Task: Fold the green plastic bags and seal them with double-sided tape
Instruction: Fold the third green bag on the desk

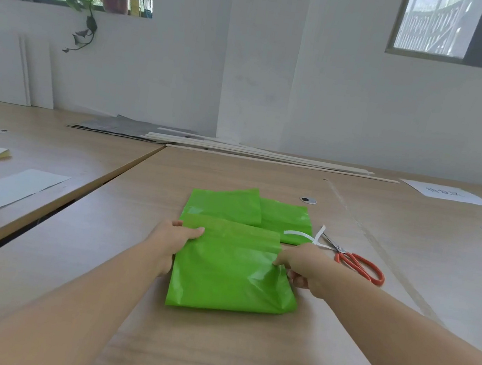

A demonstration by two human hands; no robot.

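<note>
A bright green plastic bag [229,274] lies flat on the wooden table in front of me, its far flap folded toward me. My left hand [173,241] pinches the flap's left corner. My right hand [302,266] grips the bag's right edge at the flap. Two more green bags [230,204] lie overlapped just behind it. A white strip of tape [303,235] curls over the right rear bag, beside my right hand.
Red-handled scissors [356,262] lie right of the bags. White paper sheets [10,187] sit on the left table, across a gap between tables. Long wooden strips [262,154] and grey sheets lie at the far edge by the wall. Another paper [447,193] lies far right.
</note>
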